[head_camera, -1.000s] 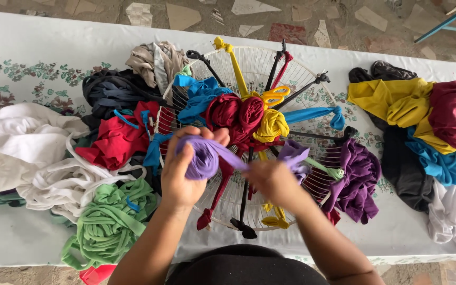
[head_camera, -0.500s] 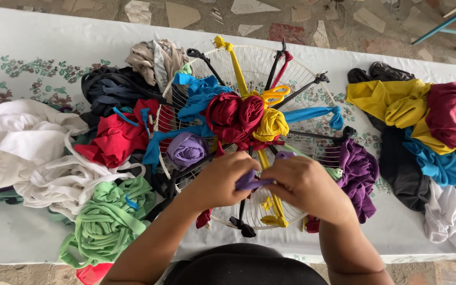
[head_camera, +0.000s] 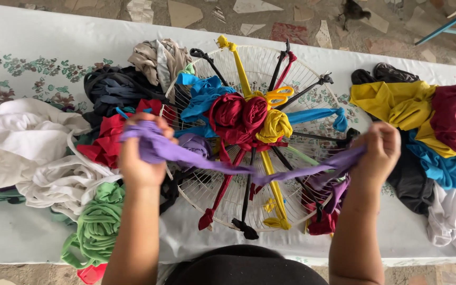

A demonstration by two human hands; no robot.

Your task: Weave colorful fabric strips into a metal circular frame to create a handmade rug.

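Fig.: L hand [head_camera: 142,161] & R hand [head_camera: 378,148], both fisted on purple strip [head_camera: 222,164], keep it taut, level above wire grille [head_camera: 291,68].

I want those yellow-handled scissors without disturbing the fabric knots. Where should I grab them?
Grip the scissors by their handle loops, coming straight down from above: they lie flat atop the wire frame, loops exposed beside the yellow roll.

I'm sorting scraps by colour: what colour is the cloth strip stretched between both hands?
Purple, a light lilac shade; the cloth strip shows best in the head view.
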